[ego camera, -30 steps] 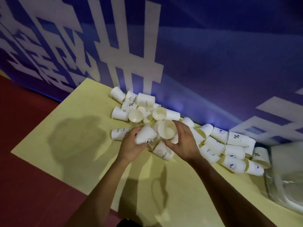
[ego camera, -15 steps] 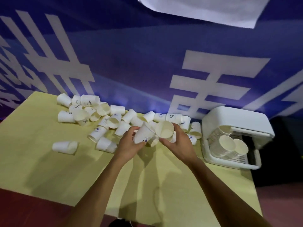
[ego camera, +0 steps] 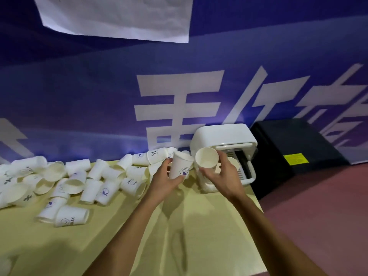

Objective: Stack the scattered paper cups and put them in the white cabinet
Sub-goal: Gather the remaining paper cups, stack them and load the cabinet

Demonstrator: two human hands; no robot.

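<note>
The left hand (ego camera: 166,183) has its fingers and thumb wrapped round the lower half of a paper cup (ego camera: 181,166). That cup stands nearly upright, mouth up, with its long axis leaning a little toward 1 o'clock. Low on its wall is a round purple emblem ringed with small lettering, which may begin "Full Be" but is too blurred to read for sure.

At 3 o'clock from it and almost touching, the right hand (ego camera: 224,179) clamps a second cup (ego camera: 206,157) between thumb and fingers. This one is tipped so that its open mouth faces the camera and its base points away toward 1 o'clock, at the white cabinet (ego camera: 223,136). The cabinet sits on the far right corner of the yellow table (ego camera: 179,240), with its open front showing more cups inside (ego camera: 232,165).

From 9 to 11 o'clock of the hands, scattered cups (ego camera: 79,182) lie on their sides, their mouths pointing many ways. One of them (ego camera: 157,155) bears a plain "%" mark. Behind hangs a blue banner (ego camera: 89,100) with large white characters. At 3 o'clock of the cabinet stands a black box (ego camera: 294,140) carrying a yellow label (ego camera: 296,159).
</note>
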